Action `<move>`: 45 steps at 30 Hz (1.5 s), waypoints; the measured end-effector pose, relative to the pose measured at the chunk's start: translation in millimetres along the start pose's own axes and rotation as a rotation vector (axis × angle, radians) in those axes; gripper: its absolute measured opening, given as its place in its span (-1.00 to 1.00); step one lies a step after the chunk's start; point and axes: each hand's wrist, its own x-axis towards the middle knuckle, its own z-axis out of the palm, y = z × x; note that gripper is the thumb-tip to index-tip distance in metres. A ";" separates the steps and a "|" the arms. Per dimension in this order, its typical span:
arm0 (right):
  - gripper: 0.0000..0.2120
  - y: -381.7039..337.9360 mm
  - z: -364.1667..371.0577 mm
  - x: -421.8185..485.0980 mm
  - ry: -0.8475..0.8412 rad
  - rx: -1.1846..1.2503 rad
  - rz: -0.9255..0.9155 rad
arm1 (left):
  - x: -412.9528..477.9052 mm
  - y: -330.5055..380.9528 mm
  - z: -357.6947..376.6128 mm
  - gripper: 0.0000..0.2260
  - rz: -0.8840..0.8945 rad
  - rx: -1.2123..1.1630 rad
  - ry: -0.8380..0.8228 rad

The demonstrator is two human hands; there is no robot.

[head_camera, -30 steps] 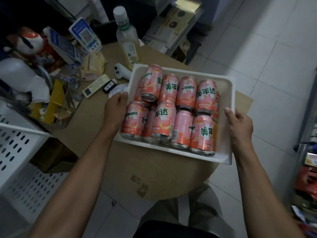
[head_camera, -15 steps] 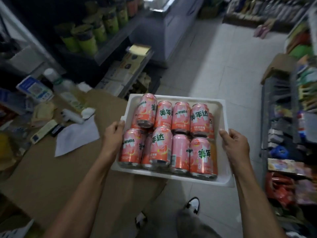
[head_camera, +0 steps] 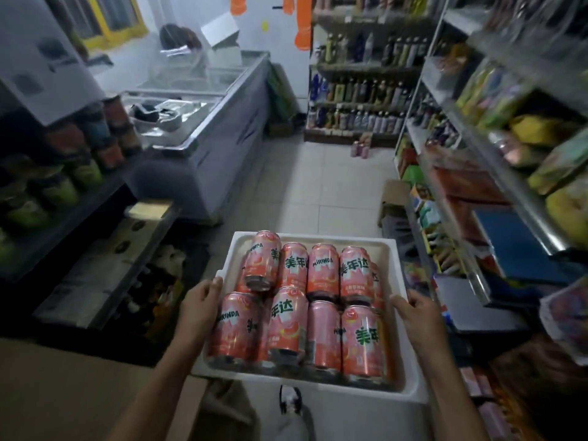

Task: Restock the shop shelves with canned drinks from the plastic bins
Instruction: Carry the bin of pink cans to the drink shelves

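Lining the aisle's right, the metal shop shelves [head_camera: 483, 192] await stock; nothing placed yet, I judge. The white rectangular plastic bin [head_camera: 318, 238], held over tiled floor [head_camera: 334, 192], is full of pink Mirinda cans [head_camera: 323, 272]. Left hand [head_camera: 199, 305] and right hand [head_camera: 420, 316] grip its side rims. Earlier it overhung the brown counter [head_camera: 63, 393].

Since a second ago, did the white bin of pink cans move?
Yes. The white bin, held by the left hand and right hand, has left the brown table, now at its left, and hangs over the tiled aisle floor.
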 end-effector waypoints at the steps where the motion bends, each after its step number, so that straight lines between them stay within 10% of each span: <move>1: -0.67 -2.4 -3.7 21.1 0.016 0.007 0.003 | 19.3 10.8 17.5 -0.61 0.006 0.004 -0.016; 19: -0.64 -144.6 19.8 483.4 0.257 0.072 0.051 | 508.0 234.7 271.0 -0.37 0.211 0.015 -0.313; 39: -0.64 -340.0 73.8 1113.1 0.419 0.241 0.122 | 1073.7 553.1 565.7 -0.64 0.323 0.037 -0.434; 45: -0.91 -422.6 37.5 1249.7 0.604 0.231 0.150 | 1212.5 690.3 696.0 -0.68 0.501 0.012 -0.642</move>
